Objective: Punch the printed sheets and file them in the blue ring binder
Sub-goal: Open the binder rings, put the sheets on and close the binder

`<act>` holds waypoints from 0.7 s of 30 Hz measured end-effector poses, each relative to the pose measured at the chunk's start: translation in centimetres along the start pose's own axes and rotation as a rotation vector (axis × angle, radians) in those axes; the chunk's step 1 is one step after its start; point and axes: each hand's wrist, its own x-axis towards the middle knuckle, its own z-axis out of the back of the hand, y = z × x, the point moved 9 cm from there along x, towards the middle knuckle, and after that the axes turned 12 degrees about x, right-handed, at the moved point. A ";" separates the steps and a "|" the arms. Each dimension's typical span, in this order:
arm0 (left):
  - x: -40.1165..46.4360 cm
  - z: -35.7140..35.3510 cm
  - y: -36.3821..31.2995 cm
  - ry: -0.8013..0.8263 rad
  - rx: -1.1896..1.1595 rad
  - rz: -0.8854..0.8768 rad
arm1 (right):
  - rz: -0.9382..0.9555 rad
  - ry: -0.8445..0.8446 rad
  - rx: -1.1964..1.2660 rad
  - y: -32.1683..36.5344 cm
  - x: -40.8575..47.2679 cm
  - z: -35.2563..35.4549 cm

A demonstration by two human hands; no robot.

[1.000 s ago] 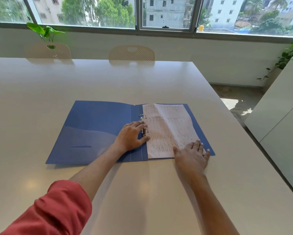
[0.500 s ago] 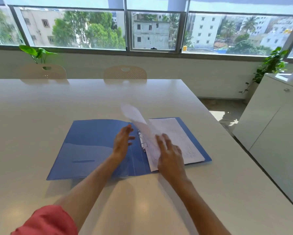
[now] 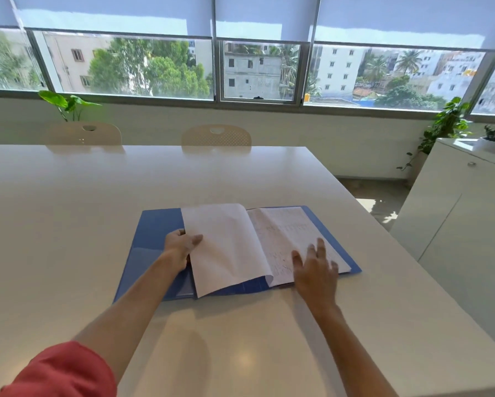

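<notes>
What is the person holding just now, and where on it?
The left hand grips a turned sheet by its outer left edge. The right hand holds nothing, spread over the filed sheets.

A smooth, glossy white table [image 3: 68,224] mirrors the daylight and shows soft reflections near its front edge. At its middle lies an open blue plastic ring binder [image 3: 154,233], its covers thin and lightly sheened, with a translucent pocket on the left inner cover. A matt white paper sheet [image 3: 226,247], blank on its upper face, bends softly under the left hand [image 3: 181,247]; the printed paper sheets [image 3: 292,233] beneath the right hand [image 3: 315,270] look equally matt. A coral-red cloth sleeve [image 3: 63,371] looks soft and dull. At the far edge stand two perforated beige plastic chair backs [image 3: 216,136].
</notes>
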 end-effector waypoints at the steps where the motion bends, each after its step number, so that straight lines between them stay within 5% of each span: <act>1: -0.1 0.3 -0.4 -0.010 0.017 -0.023 | -0.073 -0.003 -0.073 -1.4 0.5 0.3; 8: 0.6 2.7 -1.4 -0.093 0.090 -0.074 | -0.337 0.138 -0.330 -6.7 0.6 -0.4; 21: 0.4 3.8 -2.9 -0.079 0.254 -0.216 | -0.297 0.146 -0.381 -6.2 0.7 -1.0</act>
